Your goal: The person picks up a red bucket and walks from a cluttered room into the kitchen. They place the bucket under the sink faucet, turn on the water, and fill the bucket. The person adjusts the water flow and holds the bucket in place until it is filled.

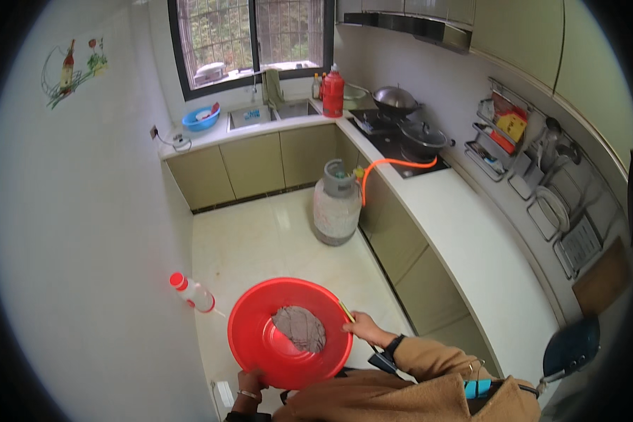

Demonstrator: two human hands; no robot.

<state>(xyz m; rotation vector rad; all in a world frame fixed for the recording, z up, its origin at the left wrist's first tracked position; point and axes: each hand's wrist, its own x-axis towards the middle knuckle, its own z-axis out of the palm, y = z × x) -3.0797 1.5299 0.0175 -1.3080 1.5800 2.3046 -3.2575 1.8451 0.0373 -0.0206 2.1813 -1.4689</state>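
Observation:
A red plastic basin (242, 343) is held in front of my body, above the pale floor. Inside it lies a crumpled grey-brown cloth (301, 328). At the basin's near left rim, my left hand (251, 381) grips the edge, its fingers partly hidden. My right hand (370, 329) is closed at the right rim, and a thin yellow-green strip (346, 311) sticks up beside its fingers; what this belongs to is unclear. A dark cord-like piece runs below that hand.
A white bottle with a red cap (192, 293) stands by the left wall. Ahead on the floor is a gas cylinder (337, 211), its orange hose (395, 161) reaching the stove (382, 140). A white countertop (469, 227) runs along the right. Beneath the window is a double sink (250, 117).

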